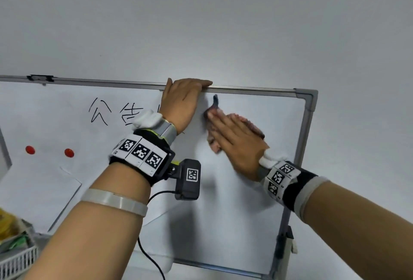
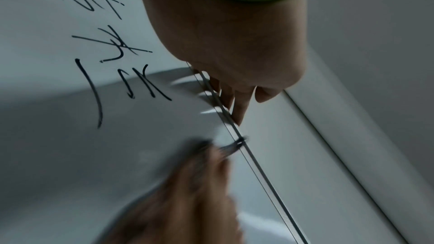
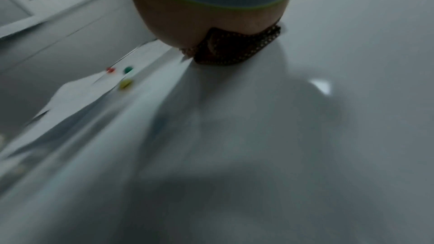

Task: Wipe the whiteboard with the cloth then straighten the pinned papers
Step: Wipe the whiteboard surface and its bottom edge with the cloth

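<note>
The whiteboard leans against a grey wall. My left hand grips its top frame, fingers curled over the edge. My right hand lies flat on a dotted pink-brown cloth and presses it to the upper right of the board. Just above the cloth is a black smear. Black handwriting remains left of my left wrist. A white paper hangs tilted at lower left under two red magnets. The right wrist view shows the cloth under my palm.
A white basket with packets stands at the bottom left. A black clip sits on the board's top frame at left. In the right wrist view red, green and yellow magnets hold papers.
</note>
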The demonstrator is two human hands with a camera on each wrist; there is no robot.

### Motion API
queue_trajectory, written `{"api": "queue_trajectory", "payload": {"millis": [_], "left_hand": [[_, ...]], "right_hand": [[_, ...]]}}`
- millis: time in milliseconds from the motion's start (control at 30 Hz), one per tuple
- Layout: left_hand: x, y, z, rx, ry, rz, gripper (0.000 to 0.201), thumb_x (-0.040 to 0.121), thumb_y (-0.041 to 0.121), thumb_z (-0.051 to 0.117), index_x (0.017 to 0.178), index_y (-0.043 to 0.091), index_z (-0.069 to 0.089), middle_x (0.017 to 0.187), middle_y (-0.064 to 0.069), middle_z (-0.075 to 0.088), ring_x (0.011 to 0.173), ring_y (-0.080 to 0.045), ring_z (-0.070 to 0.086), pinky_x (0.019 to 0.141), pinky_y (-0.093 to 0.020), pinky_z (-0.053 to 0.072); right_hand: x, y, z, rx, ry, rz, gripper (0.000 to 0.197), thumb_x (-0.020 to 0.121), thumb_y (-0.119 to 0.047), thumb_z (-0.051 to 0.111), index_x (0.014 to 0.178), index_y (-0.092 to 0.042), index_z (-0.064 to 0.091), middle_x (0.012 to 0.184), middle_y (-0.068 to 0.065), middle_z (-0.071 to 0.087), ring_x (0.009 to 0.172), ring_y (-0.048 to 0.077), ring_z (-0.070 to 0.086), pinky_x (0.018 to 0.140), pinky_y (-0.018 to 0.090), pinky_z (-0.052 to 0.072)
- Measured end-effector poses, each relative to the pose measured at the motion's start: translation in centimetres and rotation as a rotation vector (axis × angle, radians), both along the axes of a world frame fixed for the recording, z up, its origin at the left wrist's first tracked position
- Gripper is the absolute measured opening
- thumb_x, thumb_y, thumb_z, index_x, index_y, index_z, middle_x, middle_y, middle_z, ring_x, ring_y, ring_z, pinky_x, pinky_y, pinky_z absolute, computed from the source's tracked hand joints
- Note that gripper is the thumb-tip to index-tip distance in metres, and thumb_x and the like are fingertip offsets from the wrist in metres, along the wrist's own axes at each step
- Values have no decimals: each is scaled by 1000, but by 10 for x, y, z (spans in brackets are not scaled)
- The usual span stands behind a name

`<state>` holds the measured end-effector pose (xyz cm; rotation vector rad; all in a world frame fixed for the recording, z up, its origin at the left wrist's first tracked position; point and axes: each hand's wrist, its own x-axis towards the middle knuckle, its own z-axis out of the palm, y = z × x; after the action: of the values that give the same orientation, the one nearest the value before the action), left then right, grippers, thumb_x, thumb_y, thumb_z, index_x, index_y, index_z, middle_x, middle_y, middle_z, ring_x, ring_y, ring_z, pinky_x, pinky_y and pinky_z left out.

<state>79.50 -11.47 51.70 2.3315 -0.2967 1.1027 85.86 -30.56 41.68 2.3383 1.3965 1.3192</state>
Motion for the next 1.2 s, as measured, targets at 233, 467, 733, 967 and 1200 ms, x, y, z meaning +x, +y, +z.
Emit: {"api": "queue_trajectory", "payload": {"millis": [233,467,733,967,1200], "left_hand": [[13,2,-5,27,-27,-34,53,97,18,21,132,33,59,133,10,61,134,-12,44,123,-36,-3],[14,-7,0,15,-27,81,62,85,32,15,128,36,60,126,7,62,131,-16,45,123,-44,5],[14,-35,-8,119,16,237,45,94,40,25,128,48,54,127,0,52,134,-26,33,123,-50,-2],[19,-44,-22,85,-60,237,54,89,35,23,135,31,51,140,4,50,148,-22,21,122,-52,6],[1,-52,-53,-14,-93,144,59,95,38,39,152,24,33,162,-1,26,154,-23,10,124,-48,7]], "right_hand": [[5,-16,-65,-343,102,139,53,106,-24,11,152,-15,36,159,4,39,144,23,41,119,44,31],[11,-7,3,72,46,26,76,83,5,42,156,-5,21,167,15,5,155,31,-3,126,45,2],[6,-71,-136,-418,226,74,50,109,-28,21,158,-26,15,167,-7,13,151,16,27,120,41,30],[8,-64,-34,159,129,-34,56,102,-8,41,156,-10,24,166,13,16,152,34,20,119,54,25],[7,-97,-120,-429,38,169,48,109,-19,20,135,-18,61,153,4,47,141,27,44,117,42,30]]}}
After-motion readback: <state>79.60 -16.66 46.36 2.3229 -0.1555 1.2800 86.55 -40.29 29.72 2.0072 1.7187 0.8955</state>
